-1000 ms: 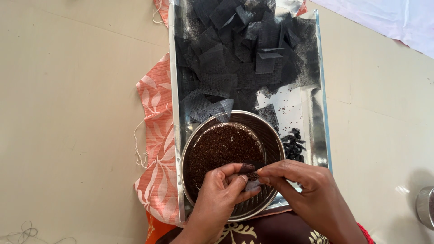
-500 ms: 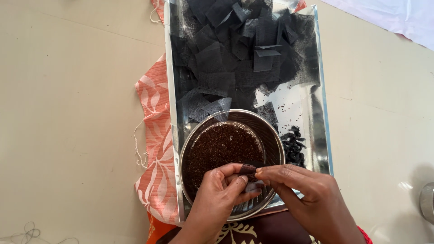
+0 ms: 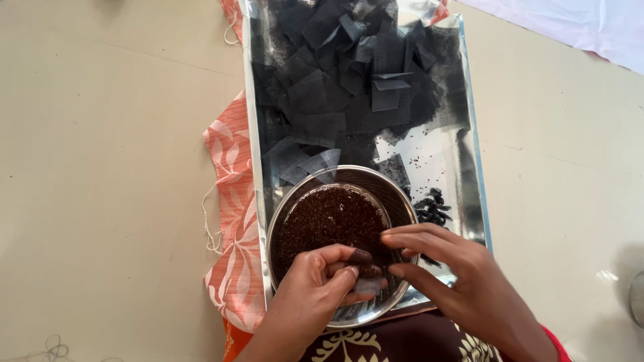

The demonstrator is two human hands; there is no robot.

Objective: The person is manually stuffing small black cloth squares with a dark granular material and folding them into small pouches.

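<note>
Mesh pouch [image 3: 367, 281] sits pinched between left hand [image 3: 315, 285] and right hand [image 3: 456, 275] fingers over the bowl [image 3: 396, 194].

Head camera looks straight down, close above tray [image 3: 249, 134].

Bright, even daylight; pale floor [image 3: 100, 167] evenly lit, soft shadows only. Glare streaks along the shiny tray [image 3: 469, 201] rim and the steel bowl [image 3: 396, 194] edge. Focus sharp at centre; dark mesh squares [image 3: 355, 80] lose detail, slight wide-angle stretch toward the frame edges.
</note>
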